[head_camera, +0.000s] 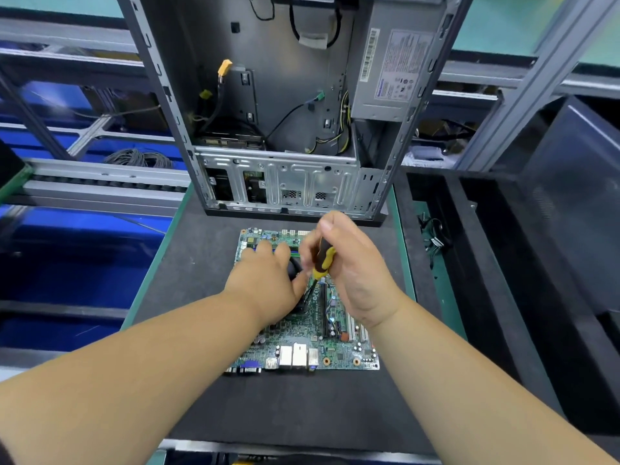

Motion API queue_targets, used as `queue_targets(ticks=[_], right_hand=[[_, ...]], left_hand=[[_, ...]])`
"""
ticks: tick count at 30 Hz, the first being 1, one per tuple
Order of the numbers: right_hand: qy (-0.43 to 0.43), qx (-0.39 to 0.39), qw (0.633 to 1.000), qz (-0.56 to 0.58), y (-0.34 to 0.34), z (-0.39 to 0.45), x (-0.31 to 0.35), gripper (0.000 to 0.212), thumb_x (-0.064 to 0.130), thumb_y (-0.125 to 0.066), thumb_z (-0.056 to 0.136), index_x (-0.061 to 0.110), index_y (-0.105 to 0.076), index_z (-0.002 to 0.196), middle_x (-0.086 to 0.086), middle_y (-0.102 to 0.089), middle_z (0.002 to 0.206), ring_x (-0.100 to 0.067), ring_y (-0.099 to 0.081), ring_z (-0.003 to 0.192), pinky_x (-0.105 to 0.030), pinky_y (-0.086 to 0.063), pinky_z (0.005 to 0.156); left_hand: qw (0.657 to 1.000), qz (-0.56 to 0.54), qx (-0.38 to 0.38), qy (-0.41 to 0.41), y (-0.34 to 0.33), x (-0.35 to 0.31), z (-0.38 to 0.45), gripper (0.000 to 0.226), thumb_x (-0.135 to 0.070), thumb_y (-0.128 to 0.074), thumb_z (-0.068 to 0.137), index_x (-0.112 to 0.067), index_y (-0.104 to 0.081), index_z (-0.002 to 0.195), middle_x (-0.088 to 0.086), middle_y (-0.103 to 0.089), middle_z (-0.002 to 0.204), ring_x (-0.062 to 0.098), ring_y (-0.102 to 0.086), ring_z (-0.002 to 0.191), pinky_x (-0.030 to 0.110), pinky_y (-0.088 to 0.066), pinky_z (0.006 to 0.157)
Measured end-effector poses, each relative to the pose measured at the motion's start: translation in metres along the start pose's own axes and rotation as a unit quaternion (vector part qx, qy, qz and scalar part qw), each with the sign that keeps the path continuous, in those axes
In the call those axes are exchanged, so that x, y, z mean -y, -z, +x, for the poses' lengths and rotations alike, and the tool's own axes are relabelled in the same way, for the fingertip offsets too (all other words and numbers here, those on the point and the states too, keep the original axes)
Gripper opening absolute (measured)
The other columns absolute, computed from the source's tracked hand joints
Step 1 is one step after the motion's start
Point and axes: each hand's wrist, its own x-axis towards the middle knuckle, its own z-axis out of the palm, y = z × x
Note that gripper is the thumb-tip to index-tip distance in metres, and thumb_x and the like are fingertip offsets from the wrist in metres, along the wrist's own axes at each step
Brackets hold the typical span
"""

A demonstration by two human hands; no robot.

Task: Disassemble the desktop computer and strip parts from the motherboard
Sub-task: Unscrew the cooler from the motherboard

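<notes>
Dark matting covers the surface (208,330), which has a green edge and is flanked by blue bins (67,263) on the left and black trays (503,263) on the right. At the far side stands the open case (285,95), its side panel off, with a power supply (392,72) at its upper right and loose cables (292,115) hanging inside. Just near of the case the motherboard (335,350) lies flat on the matting, its port row toward the near edge. Both hands meet over the middle of the board. The left hand (268,280) rests palm down on a black cooler (294,268), fingers spread and curved over it, thumb beside the tool's shaft. The right hand (355,273) grasps a screwdriver (322,260) with a yellow and black handle, held nearly upright with its tip down at the board beside the cooler; the tip itself is hidden among the parts.
</notes>
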Motion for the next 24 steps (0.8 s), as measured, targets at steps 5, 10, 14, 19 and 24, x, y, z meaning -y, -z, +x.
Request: queue_targets(ticks=[5, 10, 14, 19, 24], right_hand=[[0.018, -0.057, 0.998, -0.012, -0.005, -0.004, -0.002, 0.022, 0.024, -0.059, 0.095, 0.004, -0.059, 0.089, -0.001, -0.065, 0.075, -0.015, -0.058, 0.071, -0.02, -0.049, 0.063], [0.047, -0.038, 0.997, 0.044, -0.016, -0.003, -0.015, 0.041, 0.029, -0.035, 0.102, 0.007, -0.052, 0.073, 0.008, -0.049, 0.055, -0.011, -0.039, 0.054, -0.019, -0.037, 0.055], [0.029, 0.064, 0.995, 0.067, -0.011, 0.009, -0.007, 0.046, 0.023, -0.032, 0.096, 0.012, -0.047, 0.055, 0.005, -0.031, 0.044, -0.012, -0.023, 0.043, -0.023, -0.019, 0.046], [0.012, 0.089, 0.996, -0.003, -0.007, 0.002, -0.005, 0.022, 0.017, -0.041, 0.088, 0.007, -0.049, 0.07, 0.001, -0.042, 0.055, -0.015, -0.035, 0.054, -0.026, -0.029, 0.053], [0.0, -0.06, 0.998, 0.011, -0.007, -0.009, -0.004, 0.036, 0.027, -0.058, 0.089, -0.008, -0.052, 0.092, -0.008, -0.058, 0.077, -0.022, -0.052, 0.076, -0.031, -0.044, 0.073]], left_hand=[[0.999, -0.037, -0.002, 0.021, 0.001, -0.001, -0.002, 0.056, -0.06, -0.032, 0.09, -0.02, -0.036, 0.129, 0.013, -0.041, 0.12, 0.036, -0.043, 0.104, 0.043, -0.046, 0.081], [0.999, -0.03, 0.008, 0.022, 0.001, -0.001, -0.002, 0.058, -0.061, -0.032, 0.09, -0.018, -0.035, 0.129, 0.013, -0.041, 0.121, 0.035, -0.043, 0.105, 0.042, -0.045, 0.082], [1.0, 0.01, 0.003, -0.007, 0.001, -0.001, -0.002, 0.054, -0.057, -0.028, 0.093, -0.019, -0.037, 0.13, 0.01, -0.041, 0.119, 0.032, -0.042, 0.101, 0.042, -0.045, 0.084], [0.999, 0.033, -0.002, -0.016, 0.002, -0.002, -0.002, 0.053, -0.055, -0.023, 0.094, -0.019, -0.038, 0.129, 0.01, -0.038, 0.112, 0.03, -0.039, 0.095, 0.039, -0.038, 0.077], [0.999, -0.039, 0.008, 0.025, -0.003, 0.001, 0.0, 0.057, -0.062, -0.03, 0.088, -0.02, -0.034, 0.126, 0.013, -0.042, 0.118, 0.035, -0.043, 0.103, 0.044, -0.045, 0.081]])
